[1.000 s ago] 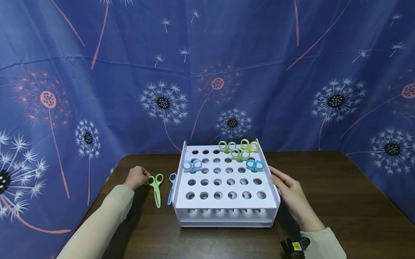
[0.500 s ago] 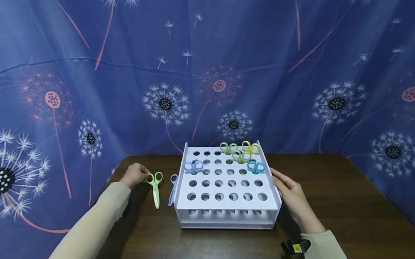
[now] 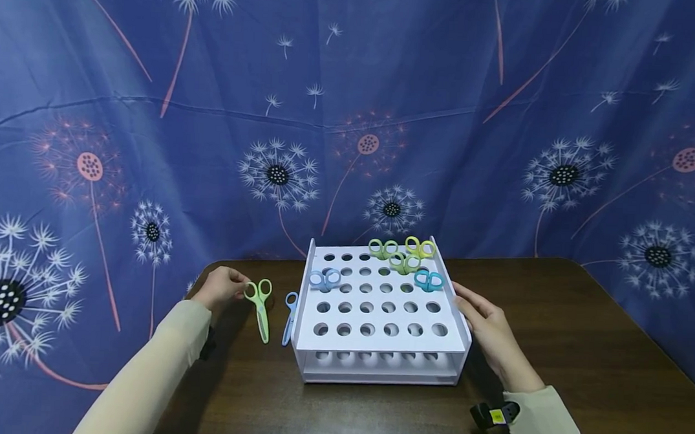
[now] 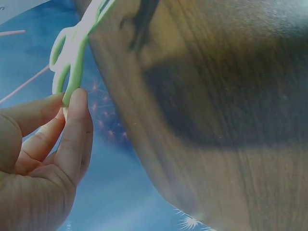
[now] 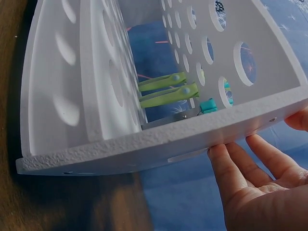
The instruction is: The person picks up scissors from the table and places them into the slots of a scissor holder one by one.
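My left hand (image 3: 219, 288) pinches a green pair of scissors (image 3: 263, 317) by one finger loop, left of the white rack (image 3: 355, 319). Its blades point toward the table's front; in the left wrist view the scissors (image 4: 77, 60) hang from thumb and fingertips, a shadow lying on the wood. My right hand (image 3: 485, 320) touches the rack's right side panel with extended fingers, as the right wrist view shows too. Blue scissors (image 3: 289, 319) lie against the rack's left side. In the rack's holes stand light blue scissors (image 3: 324, 281), teal scissors (image 3: 429, 281), green scissors (image 3: 404, 265) and yellow scissors (image 3: 420, 248).
The rack has two levels with rows of round holes and rests on a dark wooden table (image 3: 558, 330). A blue dandelion-print cloth (image 3: 455, 157) hangs right behind the table. A black wrist device (image 3: 495, 414) is on the right wrist.
My left hand has shifted slightly left and back with the green scissors, whose blades have swung a little. My right hand stays at the rack's side. The head view has tilted slightly.
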{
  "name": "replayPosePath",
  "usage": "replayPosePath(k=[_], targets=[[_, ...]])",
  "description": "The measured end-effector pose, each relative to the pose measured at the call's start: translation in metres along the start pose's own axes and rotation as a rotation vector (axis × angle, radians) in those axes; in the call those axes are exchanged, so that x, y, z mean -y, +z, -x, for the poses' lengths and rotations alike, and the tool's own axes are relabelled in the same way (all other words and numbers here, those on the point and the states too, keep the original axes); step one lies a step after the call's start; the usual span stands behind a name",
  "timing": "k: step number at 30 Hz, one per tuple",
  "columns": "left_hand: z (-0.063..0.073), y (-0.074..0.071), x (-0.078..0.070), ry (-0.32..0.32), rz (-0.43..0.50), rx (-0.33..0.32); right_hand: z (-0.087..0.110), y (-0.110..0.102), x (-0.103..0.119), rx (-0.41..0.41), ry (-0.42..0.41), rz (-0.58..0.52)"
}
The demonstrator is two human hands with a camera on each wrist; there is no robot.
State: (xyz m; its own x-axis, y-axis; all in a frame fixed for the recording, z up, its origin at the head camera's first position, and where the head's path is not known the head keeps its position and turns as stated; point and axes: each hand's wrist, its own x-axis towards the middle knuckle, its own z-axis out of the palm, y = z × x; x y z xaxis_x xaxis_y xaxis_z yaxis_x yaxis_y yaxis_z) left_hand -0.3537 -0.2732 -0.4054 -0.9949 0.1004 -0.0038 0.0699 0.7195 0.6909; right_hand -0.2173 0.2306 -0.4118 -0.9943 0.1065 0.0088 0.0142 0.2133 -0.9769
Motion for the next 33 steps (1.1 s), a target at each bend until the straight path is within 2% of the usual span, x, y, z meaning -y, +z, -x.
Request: replayPosePath(k=[6, 13, 19, 26, 33], targets=[[0.003, -0.006, -0.013, -0.025, -0.008, -0.007, 0.0, 0.0, 0.002, 0.002, 0.003, -0.017], [0.001, -0.012, -0.025, -0.006, -0.071, -0.008, 0.0, 0.0, 0.002, 0.006, 0.008, -0.014], [-0.001, -0.012, -0.028, -0.008, -0.04, -0.013, -0.001, 0.0, 0.002, 0.011, 0.011, -0.014], [-0.003, -0.014, -0.036, -0.014, -0.032, -0.065, -0.001, 0.0, 0.003, 0.017, 0.014, -0.018], [-0.003, -0.019, -0.044, 0.0, -0.021, -0.087, -0.001, 0.0, 0.003, 0.015, 0.004, -0.037]])
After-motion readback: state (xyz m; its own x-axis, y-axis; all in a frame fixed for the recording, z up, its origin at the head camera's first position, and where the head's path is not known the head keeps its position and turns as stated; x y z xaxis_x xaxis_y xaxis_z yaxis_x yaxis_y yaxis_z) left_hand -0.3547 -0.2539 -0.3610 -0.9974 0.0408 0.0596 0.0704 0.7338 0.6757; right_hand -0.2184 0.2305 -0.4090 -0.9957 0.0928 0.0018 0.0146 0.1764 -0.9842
